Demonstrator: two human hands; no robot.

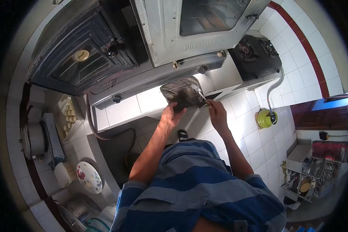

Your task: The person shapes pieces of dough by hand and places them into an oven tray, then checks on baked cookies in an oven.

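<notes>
A dark, worn baking pan [177,92] with rounded corners is held over the front edge of the white tiled ledge. My left hand [171,115] grips its near edge, the thumb lying along the side. In my right hand [217,113], the fingers are closed round the handle of a slim brush [197,91]. Its white head overlaps the pan's right side in this view. Part of the handle is hidden by the fingers.
Behind the pan stands a metal oven with its glass door [216,17] raised. A second, dark oven [83,54] is at left, and a gas stove [255,54] at right. A tray of dough balls [69,116] and a floral plate [89,178] lie on the left. A green gas cylinder [264,118] sits at right.
</notes>
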